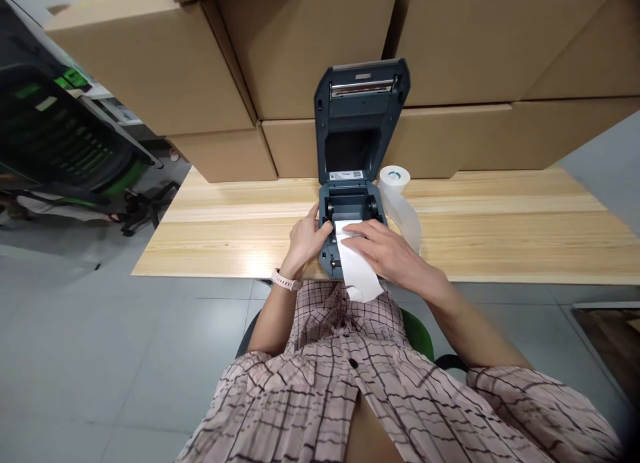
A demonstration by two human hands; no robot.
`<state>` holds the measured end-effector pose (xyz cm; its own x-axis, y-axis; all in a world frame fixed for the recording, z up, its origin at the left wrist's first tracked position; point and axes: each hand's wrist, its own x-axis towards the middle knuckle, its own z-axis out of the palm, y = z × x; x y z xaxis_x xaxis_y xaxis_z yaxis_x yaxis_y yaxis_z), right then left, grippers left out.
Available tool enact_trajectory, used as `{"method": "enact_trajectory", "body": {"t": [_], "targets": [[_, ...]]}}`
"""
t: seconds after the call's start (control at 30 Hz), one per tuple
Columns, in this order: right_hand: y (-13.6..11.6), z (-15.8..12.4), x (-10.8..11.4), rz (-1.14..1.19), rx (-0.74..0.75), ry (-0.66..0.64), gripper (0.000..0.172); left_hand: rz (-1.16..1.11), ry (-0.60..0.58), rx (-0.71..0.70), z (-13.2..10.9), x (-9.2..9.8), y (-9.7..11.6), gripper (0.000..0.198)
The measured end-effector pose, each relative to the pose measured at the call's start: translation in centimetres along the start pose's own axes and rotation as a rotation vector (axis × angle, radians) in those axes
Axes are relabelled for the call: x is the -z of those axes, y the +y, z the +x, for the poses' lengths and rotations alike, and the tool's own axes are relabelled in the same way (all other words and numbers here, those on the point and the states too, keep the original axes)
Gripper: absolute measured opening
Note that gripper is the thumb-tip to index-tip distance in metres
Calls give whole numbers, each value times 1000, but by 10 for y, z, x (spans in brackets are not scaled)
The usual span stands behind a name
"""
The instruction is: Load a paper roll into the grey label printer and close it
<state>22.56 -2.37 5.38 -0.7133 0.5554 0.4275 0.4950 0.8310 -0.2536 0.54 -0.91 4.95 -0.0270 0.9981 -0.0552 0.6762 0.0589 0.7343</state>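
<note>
A dark grey label printer (327, 253) stands on the table near its front edge, its lid (359, 126) raised. My left hand (306, 237) grips the printer's left side, thumb over the rim by the inner compartment. With its fingers on white label paper (361, 276), my right hand (389, 249) holds the strip in the printer's bay. The strip's torn end hangs past the table's front edge. Under the fingers, part of the paper is hidden. Behind my right hand, a white paper roll (395, 177) stands beside the printer, a loose length curling down from it.
Large cardboard boxes (310, 56) are stacked along the back of the wooden table (240, 216), close behind the raised lid. A black and green office chair (65, 129) stands at the left. At the lower right lies a dark brown surface (613, 336) on the floor.
</note>
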Motion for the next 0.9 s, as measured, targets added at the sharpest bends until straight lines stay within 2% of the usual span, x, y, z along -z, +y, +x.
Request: {"method": "enact_trajectory", "body": {"t": [0.1,0.4,0.9], "targets": [[-6,-9,-7,-38,15,22,30,10,4,11,0,-1,0,67],[-42,-26,-22,-151,-76,127,35,-22,27,11,0,-3,-2,66],[-43,-29,-21,-120,-111,192,30,5,59,46,-2,-3,2,65]]}}
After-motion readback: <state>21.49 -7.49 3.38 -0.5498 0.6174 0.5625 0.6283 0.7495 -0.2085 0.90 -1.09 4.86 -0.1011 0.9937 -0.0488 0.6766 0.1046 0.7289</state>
